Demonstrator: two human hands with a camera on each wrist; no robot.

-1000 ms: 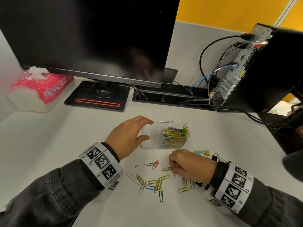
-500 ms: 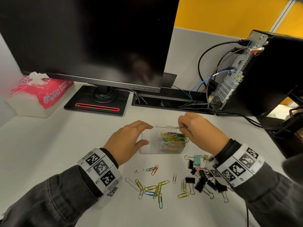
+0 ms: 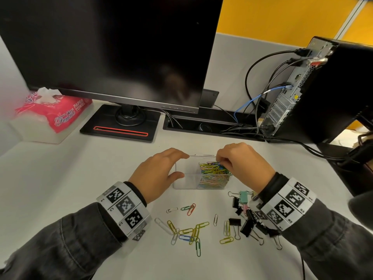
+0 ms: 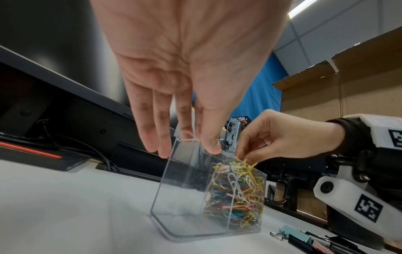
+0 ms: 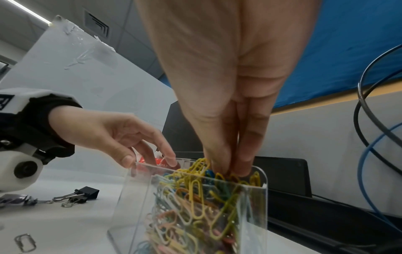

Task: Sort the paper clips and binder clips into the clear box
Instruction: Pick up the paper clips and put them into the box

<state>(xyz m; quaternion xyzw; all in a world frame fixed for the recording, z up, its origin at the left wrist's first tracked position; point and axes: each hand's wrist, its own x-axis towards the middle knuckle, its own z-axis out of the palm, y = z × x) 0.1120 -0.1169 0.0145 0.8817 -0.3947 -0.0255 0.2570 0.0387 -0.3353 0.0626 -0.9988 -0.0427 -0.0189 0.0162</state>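
Observation:
The clear box (image 3: 185, 181) (image 4: 180, 197) (image 5: 135, 206) stands mid-desk with two compartments. Its right one is heaped with coloured paper clips (image 3: 214, 174) (image 4: 237, 194) (image 5: 195, 206); the left one looks bare. My left hand (image 3: 181, 165) (image 4: 187, 147) (image 5: 150, 159) grips the box's left end, thumb on the near wall, fingers on the far rim. My right hand (image 3: 222, 164) (image 4: 245, 157) (image 5: 228, 170) pinches a yellow paper clip at the top of the heap. Loose paper clips (image 3: 189, 231) and binder clips (image 3: 246, 219) (image 5: 85, 194) lie on the desk nearer me.
A dark monitor (image 3: 121, 47) on a black stand (image 3: 121, 128) rises behind the box. A pink tissue pack (image 3: 54, 112) sits at the far left. A computer tower (image 3: 323, 93) with hanging cables (image 3: 260, 87) stands at the far right.
My right hand lifted from the loose clips on the desk, carried one over the box, and now has its fingertips down on the heap. My left hand has stayed on the box.

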